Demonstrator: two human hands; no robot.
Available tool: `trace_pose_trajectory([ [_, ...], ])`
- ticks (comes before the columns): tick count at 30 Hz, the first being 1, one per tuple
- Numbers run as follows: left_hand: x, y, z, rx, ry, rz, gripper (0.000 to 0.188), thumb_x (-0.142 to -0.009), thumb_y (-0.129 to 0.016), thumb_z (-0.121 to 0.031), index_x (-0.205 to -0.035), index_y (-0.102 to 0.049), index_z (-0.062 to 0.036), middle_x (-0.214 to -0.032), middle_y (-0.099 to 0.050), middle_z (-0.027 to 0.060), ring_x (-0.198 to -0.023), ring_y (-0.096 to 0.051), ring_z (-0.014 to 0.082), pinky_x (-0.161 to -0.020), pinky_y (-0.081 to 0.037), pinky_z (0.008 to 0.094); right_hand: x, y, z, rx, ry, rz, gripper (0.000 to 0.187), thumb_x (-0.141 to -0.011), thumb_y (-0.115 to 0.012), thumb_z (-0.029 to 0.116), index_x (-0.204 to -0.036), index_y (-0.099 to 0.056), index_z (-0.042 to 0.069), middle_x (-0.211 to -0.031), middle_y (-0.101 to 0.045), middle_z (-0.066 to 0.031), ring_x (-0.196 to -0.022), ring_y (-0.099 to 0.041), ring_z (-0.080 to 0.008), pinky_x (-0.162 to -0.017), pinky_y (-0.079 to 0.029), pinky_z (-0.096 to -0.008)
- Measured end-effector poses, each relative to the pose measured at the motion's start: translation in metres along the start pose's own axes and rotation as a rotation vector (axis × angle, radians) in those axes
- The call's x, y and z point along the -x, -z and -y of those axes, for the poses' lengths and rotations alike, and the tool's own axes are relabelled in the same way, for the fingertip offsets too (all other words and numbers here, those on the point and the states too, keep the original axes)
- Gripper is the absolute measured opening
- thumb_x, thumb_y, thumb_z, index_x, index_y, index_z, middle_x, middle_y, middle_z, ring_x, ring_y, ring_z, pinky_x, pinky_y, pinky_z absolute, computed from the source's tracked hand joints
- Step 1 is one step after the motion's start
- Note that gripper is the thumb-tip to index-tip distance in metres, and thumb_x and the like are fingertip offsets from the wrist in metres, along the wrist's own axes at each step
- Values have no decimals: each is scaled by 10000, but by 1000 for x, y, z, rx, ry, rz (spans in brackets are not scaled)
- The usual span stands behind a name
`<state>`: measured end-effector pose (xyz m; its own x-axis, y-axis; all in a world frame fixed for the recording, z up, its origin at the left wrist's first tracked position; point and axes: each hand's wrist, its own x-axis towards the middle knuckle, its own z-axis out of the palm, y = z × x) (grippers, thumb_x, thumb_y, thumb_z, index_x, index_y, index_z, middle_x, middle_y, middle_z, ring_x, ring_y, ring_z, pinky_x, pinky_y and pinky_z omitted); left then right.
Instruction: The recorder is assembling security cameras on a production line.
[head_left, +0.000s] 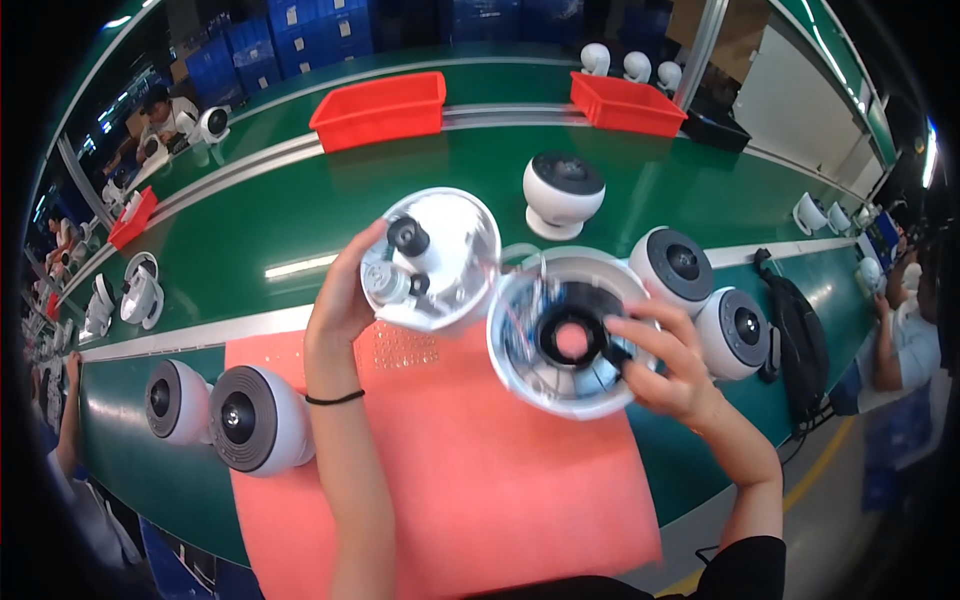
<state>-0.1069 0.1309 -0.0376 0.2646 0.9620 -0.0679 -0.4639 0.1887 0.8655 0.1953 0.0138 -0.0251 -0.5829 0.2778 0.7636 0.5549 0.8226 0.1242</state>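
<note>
My left hand (345, 290) grips the rim of a round white half-shell (450, 235), tilted so its inside shows. A black cylindrical part (407, 236) and a small round motor-like part (385, 283) sit inside that shell. To its right is a second white round housing (505, 365), its open side facing me, with wires and a black ring (570, 335) within. Thin wires seem to run between the halves near their touching rims. My right hand (670, 360) reaches over the second housing's right side, fingers closed around a small black part (617, 355) beside the ring; motion blurs the fingertips.
A pink foam mat (450, 480) covers the green bench, with small metal pieces (405, 347) at its far edge. White round devices with dark fronts (255, 420) stand left, right (735, 333) and beyond (563, 195). Red bins (380, 112) line the back; a black bag (797, 330) lies right.
</note>
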Motion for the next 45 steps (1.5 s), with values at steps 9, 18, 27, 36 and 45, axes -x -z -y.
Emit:
trace_pose_trajectory([
  [9, 1, -85, 89, -898, 510, 1574, 383, -887, -527, -329, -995, -624, 25, -850, -649, 91, -830, -587, 112, -732, -463, 250, 18, 34, 60, -1033, -513, 487, 351, -696, -714, 147, -994, -603, -1, -869, -642, -126, -755, -646, -248, -669, -513, -284],
  [18, 81, -67, 67, -963, -8, 304, 263, -848, -544, -191, -983, -607, 26, -959, -628, 115, -908, -602, 199, -802, -463, 309, 40, 15, 54, -1303, -1093, 630, 449, -763, -686, 127, -1134, -473, -11, -902, -628, -96, -813, -626, -158, -665, -516, -264],
  [27, 170, -60, 87, -942, -112, 245, 442, -677, -747, -260, -948, -588, 51, -775, -641, 159, -751, -653, 240, -722, -521, 314, 45, 2, 42, -1416, -1234, 595, 444, -767, -689, 121, -1118, -457, -22, -877, -634, -108, -744, -619, -107, -614, -511, -215],
  [36, 170, -64, 84, -1392, -192, 187, 520, -620, -778, -422, -800, -573, 20, -566, -582, 90, -437, -575, 180, -382, -438, 274, 44, -14, 26, -889, -858, 631, 305, -736, -680, 296, -707, -565, 14, -525, -471, -68, -421, -490, -195, -381, -360, -309],
  [45, 150, -65, 81, -1586, -108, 247, 492, -608, -751, -457, -540, -480, -53, -443, -459, 34, -367, -491, 219, -357, -390, 310, 47, -26, 15, -473, -506, 707, 352, -777, -604, 377, -665, -560, 46, -511, -466, -65, -395, -480, -224, -356, -354, -325],
])
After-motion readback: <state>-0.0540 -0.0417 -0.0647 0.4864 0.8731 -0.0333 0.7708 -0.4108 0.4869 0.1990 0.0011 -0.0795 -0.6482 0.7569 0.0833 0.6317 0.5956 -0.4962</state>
